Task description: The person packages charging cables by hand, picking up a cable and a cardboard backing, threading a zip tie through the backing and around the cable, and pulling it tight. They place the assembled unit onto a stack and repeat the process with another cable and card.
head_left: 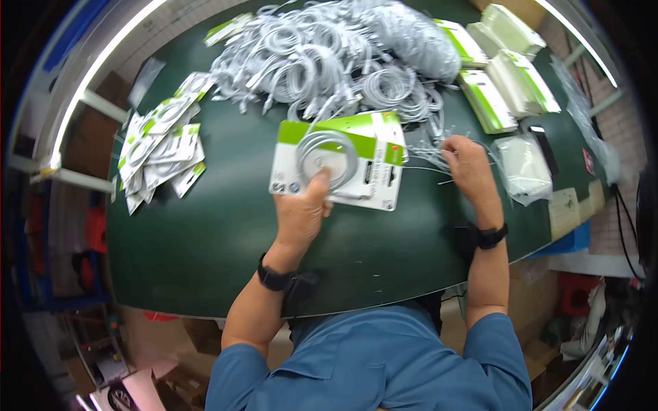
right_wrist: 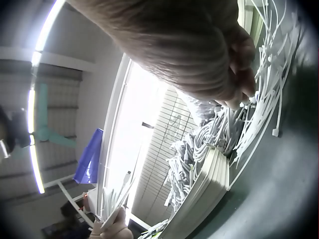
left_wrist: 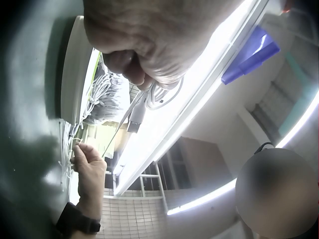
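My left hand [head_left: 299, 216] grips a green-and-white packaging card [head_left: 282, 161] with a coiled white cable [head_left: 348, 154] on its front, thumb pressing on the coil. In the left wrist view, a cable plug [left_wrist: 137, 117] hangs below the curled fingers. Beneath and beside this card a stack of like cards [head_left: 392, 164] lies on the table, its thick pale edge [right_wrist: 204, 191] showing in the right wrist view. To the right, my right hand [head_left: 471, 171] pinches a thin white cable tie among loose cable ties [head_left: 426, 154], thumb and forefinger together at the tips [left_wrist: 79, 147].
A large heap of coiled white cables [head_left: 295, 68] covers the table's far side. Carded cables [head_left: 161, 147] are piled at left. Card stacks [head_left: 488, 103] stand at right, beside a clear bag with white contents [head_left: 524, 168] and a black object [head_left: 543, 147].
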### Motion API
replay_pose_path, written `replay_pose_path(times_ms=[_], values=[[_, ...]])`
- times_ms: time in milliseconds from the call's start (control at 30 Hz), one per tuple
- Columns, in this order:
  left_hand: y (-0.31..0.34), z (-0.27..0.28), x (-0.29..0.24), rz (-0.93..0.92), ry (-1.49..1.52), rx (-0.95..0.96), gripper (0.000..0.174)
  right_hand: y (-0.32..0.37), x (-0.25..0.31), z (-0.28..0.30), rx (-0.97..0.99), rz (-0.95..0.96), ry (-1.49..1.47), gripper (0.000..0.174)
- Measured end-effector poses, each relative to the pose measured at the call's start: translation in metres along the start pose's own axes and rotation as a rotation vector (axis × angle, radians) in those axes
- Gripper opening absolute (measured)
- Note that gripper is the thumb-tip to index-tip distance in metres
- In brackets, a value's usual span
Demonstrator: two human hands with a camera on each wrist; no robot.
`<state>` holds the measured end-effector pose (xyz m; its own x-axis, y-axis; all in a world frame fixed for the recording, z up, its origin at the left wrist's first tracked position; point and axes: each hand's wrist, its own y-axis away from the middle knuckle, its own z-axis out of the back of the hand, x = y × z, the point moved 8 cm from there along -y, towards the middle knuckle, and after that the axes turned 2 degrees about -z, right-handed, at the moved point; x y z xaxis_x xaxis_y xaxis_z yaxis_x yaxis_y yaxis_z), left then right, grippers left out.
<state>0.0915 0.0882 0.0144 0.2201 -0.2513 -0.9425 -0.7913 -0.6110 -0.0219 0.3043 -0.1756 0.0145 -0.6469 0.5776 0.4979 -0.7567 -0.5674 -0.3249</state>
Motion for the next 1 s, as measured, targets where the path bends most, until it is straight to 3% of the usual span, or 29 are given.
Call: replay_pose_path(times_ms=[233, 367, 467, 567, 633, 833, 1000], values=[[0.015, -0.008, -0.013, -0.117, -0.115, 0.053, 0.031, 0.002, 0.007, 0.019, -0.089, -0.017, -0.075, 0.008], [0.025, -0.015, -0.019, -0.122, -0.218, 0.151, 0.023, 0.003, 0.015, 0.039, -0.206, -0.069, -0.239, 0.007], [0.029, -0.009, -0.013, -0.241, -0.453, 0.175, 0.021, 0.004, 0.022, 0.050, -0.307, 0.000, -0.378, 0.006], [0.050, -0.033, -0.043, -0.877, -0.787, 0.455, 0.029, 0.006, 0.031, 0.057, -0.366, 0.017, -0.572, 0.003], [0.057, -0.056, -0.066, -0.974, -0.695, 0.470, 0.037, 0.007, 0.034, 0.058, -0.367, -0.010, -0.751, 0.004], [0.070, -0.067, -0.074, -1.136, -0.760, 0.581, 0.039, 0.007, 0.072, 0.046, -0.034, -0.052, -1.037, 0.006], [0.079, -0.069, -0.074, -1.234, -0.826, 0.605, 0.043, 0.007, 0.098, 0.035, 0.174, 0.043, -1.015, 0.005]])
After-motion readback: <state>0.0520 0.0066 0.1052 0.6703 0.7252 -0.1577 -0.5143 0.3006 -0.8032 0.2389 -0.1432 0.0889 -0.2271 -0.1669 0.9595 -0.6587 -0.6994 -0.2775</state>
